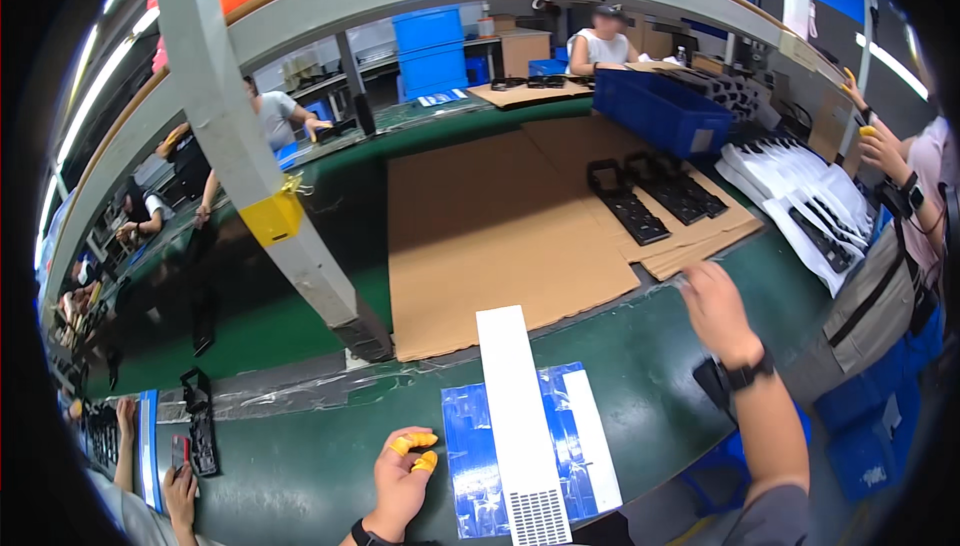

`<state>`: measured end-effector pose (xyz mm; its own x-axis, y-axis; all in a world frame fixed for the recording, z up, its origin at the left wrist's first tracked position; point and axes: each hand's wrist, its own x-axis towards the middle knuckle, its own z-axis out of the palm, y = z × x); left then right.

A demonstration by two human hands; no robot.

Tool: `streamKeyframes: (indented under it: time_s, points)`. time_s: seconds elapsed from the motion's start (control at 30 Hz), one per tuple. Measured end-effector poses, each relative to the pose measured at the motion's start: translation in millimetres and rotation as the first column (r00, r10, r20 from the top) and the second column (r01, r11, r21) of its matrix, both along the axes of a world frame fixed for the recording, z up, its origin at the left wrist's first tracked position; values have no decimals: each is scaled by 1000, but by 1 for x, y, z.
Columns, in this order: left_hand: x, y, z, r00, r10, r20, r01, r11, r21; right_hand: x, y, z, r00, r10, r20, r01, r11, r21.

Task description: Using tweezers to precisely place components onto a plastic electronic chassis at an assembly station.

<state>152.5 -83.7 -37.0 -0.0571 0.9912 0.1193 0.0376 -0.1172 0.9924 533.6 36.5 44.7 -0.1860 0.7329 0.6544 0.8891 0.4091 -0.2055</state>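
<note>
My left hand, with yellow finger cots on its fingertips, hovers beside the left edge of a blue taped pad. Its fingers are curved and apart, with nothing between them. Across the pad lies a long white strip, with a grid of dark slots at its near end. A narrower white strip lies on the pad's right side. Further right, my right hand reaches over the green table towards several black plastic frames on cardboard. Its fingers are loosely bent and apart, and nothing shows in them.
Flat cardboard covers the table beyond the pad. A grey post rises at left. A blue bin and white foam sleeves stand at back right. Co-workers sit at left and across; another person's hands are at right.
</note>
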Motion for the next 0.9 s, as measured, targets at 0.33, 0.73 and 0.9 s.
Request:
streamKeyframes:
  time_s: [0.33, 0.73, 0.9]
  points:
    - [2, -6, -4, 1000, 21, -4, -21, 999, -43, 34, 128, -62, 899, -393, 191, 431, 871, -235]
    - [42, -26, 56, 631, -270, 727, 673, 657, -340, -120, -147, 33, 799, 442, 408, -406, 897, -177]
    - [92, -17, 46, 697, -193, 691, 567, 737, -367, -157, -190, 22, 638, 582, 505, -578, 795, -185]
